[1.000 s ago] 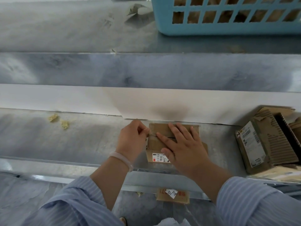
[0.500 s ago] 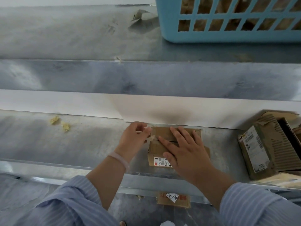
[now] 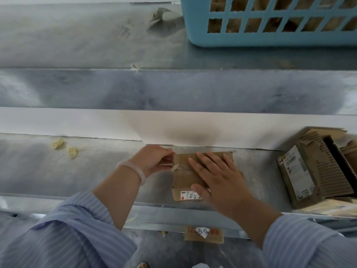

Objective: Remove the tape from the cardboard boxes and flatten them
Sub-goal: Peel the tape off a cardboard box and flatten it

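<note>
Head view: right hand (image 3: 220, 182) flat on cardboard box (image 3: 183, 176), left hand (image 3: 154, 161) pinching its tape (image 3: 175, 167)

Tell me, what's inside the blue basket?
Through the holes in the blue basket you can see brown stuff that looks like cardboard. The top of the basket is cut off by the picture's edge, so how much is inside stays hidden.

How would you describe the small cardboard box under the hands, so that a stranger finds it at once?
Start at the lower metal shelf, below the blue basket. Near its front edge lies the small cardboard box, pressed flat by the right hand while the left hand pinches tape at its left edge. Unlike the larger opened boxes at the right, it carries a white label with a red mark.
</note>
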A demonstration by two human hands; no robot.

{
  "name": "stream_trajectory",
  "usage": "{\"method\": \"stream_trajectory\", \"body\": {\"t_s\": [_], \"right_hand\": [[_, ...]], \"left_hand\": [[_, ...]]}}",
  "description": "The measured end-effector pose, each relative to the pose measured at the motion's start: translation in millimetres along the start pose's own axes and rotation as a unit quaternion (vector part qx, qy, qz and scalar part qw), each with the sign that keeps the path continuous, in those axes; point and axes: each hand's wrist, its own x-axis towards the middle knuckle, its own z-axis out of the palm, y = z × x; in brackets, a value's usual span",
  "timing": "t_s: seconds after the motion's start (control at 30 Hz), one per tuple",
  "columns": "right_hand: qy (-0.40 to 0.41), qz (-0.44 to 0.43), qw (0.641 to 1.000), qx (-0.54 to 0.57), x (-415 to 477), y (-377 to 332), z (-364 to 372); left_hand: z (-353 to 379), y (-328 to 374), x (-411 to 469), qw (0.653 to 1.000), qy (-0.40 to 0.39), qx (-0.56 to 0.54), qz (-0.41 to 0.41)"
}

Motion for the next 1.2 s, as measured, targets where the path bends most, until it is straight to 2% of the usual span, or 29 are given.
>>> {"method": "stream_trajectory", "body": {"t_s": [0.1, 0.27, 0.37, 0.47, 0.6, 0.77, 0.87, 1.1, 1.13, 1.2], "right_hand": [[0.013, 0.0, 1.0, -0.004, 0, 0, 2], [0.014, -0.004, 1.0, -0.018, 0, -1, 3], [0.013, -0.001, 1.0, -0.022, 1, -1, 3], [0.003, 0.007, 1.0, -0.022, 2, -1, 3], [-0.009, 0.012, 1.0, -0.025, 3, -2, 0], [-0.017, 0.015, 0.999, -0.029, 3, -3, -2], [-0.024, 0.015, 0.999, -0.031, 4, -4, -3], [-0.013, 0.019, 0.999, -0.024, 6, -5, -1], [-0.014, 0.024, 0.999, -0.022, 7, -6, -1], [-0.015, 0.03, 0.999, -0.017, 8, -7, 1]], "left_hand": [[-5, -3, 3, 0.997, 0.002, 0.07, -0.022], [-5, -2, 4, 0.993, 0.014, 0.117, -0.009], [2, -3, 3, 0.986, 0.017, 0.158, 0.04], [6, -5, -3, 0.975, 0.072, 0.177, 0.115], [2, -10, -21, 0.975, 0.069, 0.135, 0.164], [1, -19, -36, 0.987, 0.054, 0.064, 0.134], [7, -21, -38, 0.984, 0.077, 0.074, 0.143], [15, -33, -39, 0.942, 0.167, 0.236, 0.171], [14, -33, -40, 0.933, 0.173, 0.259, 0.183], [15, -30, -44, 0.892, 0.193, 0.339, 0.229]]}}
